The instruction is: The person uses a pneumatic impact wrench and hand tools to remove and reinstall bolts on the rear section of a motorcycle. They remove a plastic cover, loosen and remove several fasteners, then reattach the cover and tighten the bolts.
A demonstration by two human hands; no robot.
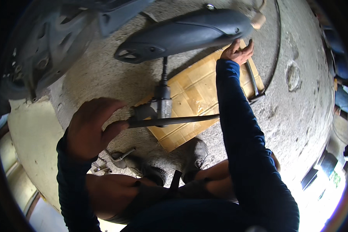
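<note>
A long black exhaust muffler (181, 34) lies across the floor ahead of me, partly over a flattened cardboard sheet (197, 89). My right hand (239, 52) reaches to its right end, fingers spread; whether they touch it I cannot tell. Below the muffler rests an impact wrench (163, 101) with a long dark socket pointing at it. My left hand (94, 125) hovers left of the wrench, thumb and fingers apart and slightly blurred. Its thumb is close to the end of a black hose (174, 121), which runs right and passes behind my right forearm.
A motor scooter's dark underside and wheel (38, 58) fill the upper left. A long-handled metal tool (252, 79) lies at the cardboard's right edge. Hand tools (121, 155) lie near my shoes. A tan cylindrical piece (258, 20) is beside the muffler's right end.
</note>
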